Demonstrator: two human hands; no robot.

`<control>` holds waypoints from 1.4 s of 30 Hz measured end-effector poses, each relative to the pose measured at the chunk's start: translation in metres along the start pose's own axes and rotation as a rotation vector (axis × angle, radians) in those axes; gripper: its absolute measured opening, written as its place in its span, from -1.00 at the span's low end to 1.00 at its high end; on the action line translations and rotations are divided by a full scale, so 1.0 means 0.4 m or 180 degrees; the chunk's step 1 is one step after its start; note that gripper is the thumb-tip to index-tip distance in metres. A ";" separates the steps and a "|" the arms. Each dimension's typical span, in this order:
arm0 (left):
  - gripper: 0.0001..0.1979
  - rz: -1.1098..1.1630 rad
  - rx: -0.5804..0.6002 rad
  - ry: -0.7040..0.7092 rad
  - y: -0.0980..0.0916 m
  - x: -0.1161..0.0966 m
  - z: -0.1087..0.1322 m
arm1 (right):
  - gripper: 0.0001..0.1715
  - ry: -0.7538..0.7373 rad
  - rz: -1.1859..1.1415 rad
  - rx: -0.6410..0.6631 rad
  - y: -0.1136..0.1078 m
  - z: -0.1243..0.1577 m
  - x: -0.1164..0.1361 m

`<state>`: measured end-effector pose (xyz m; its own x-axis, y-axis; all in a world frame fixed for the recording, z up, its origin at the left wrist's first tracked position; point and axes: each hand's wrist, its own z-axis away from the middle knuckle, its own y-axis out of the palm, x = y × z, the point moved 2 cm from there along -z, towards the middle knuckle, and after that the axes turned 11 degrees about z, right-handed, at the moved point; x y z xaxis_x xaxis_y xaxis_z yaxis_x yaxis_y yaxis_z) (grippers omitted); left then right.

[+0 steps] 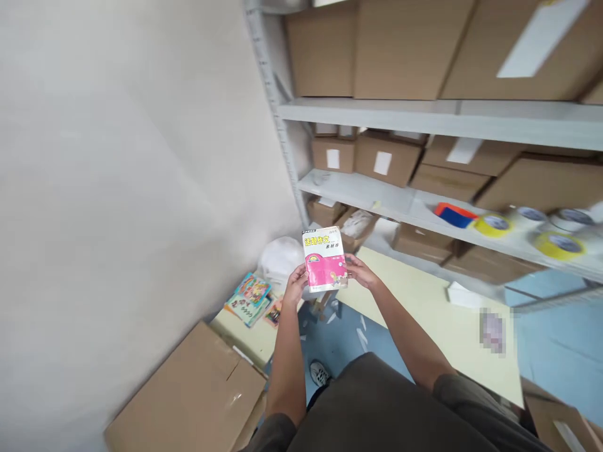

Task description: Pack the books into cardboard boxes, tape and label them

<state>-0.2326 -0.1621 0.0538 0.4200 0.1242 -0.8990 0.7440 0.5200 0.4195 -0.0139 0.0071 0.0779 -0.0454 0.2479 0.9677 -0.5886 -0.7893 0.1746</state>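
Observation:
A small pink and white book (326,263) with yellow lettering on its cover is held up in front of me, cover toward the camera. My left hand (296,284) grips its left edge, with the thumb at the cover's side. On the opposite edge, my right hand (360,271) has its fingers closed on the book, partly behind it. Below and left of the left hand, several colourful picture books (249,300) lie on a cream-topped table (257,339).
Metal shelves (358,114) with cardboard boxes (400,50) stand ahead. Rolls of tape (492,224) sit on a lower shelf at right. A long cream table (414,301) runs below it. A large carton (188,395) stands at lower left. Paper scraps (362,338) litter the blue floor.

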 end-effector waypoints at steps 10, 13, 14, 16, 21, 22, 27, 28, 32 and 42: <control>-0.30 0.0228 0.1095 -0.0733 0.589 0.322 -0.038 | -0.30 -0.0098 -0.0452 -0.1236 -0.489 0.461 -0.043; -0.23 0.0047 0.1273 -0.0857 0.675 0.371 -0.038 | -0.31 -0.0115 -0.0552 -0.1460 -0.552 0.530 -0.042; -0.22 -0.0030 0.1339 -0.0895 0.693 0.380 -0.042 | -0.31 -0.0126 -0.0567 -0.1527 -0.566 0.544 -0.042; -0.24 -0.0193 0.1468 -0.0937 0.718 0.390 -0.058 | -0.32 -0.0156 -0.0570 -0.1666 -0.582 0.561 -0.040; -0.44 -0.0877 0.1084 -0.0331 0.764 0.369 -0.117 | -0.43 -0.0369 -0.0215 -0.2148 -0.574 0.546 -0.020; -0.48 -0.0971 0.1104 -0.0251 0.781 0.361 -0.121 | -0.46 -0.0451 -0.0050 -0.2236 -0.565 0.535 -0.011; -0.38 -0.0777 0.2035 -0.0267 0.891 0.318 -0.095 | -0.53 -0.0806 0.1041 -0.2616 -0.480 0.447 0.031; -0.35 -0.0753 0.2118 -0.0164 0.904 0.305 -0.092 | -0.51 -0.0815 0.1225 -0.2644 -0.461 0.427 0.034; -0.29 -0.0567 0.2127 0.0074 0.895 0.259 -0.131 | -0.37 -0.0881 0.1383 -0.2591 -0.412 0.369 0.034; -0.06 0.0548 0.2379 -0.0964 0.754 0.238 -0.281 | -0.19 -0.0242 0.0234 -0.3062 -0.479 0.417 0.038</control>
<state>-0.0264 0.1015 0.0805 0.6022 -0.1379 -0.7864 0.7611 -0.1983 0.6176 0.2330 0.0684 0.0895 -0.0761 0.1527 0.9853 -0.9970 0.0043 -0.0777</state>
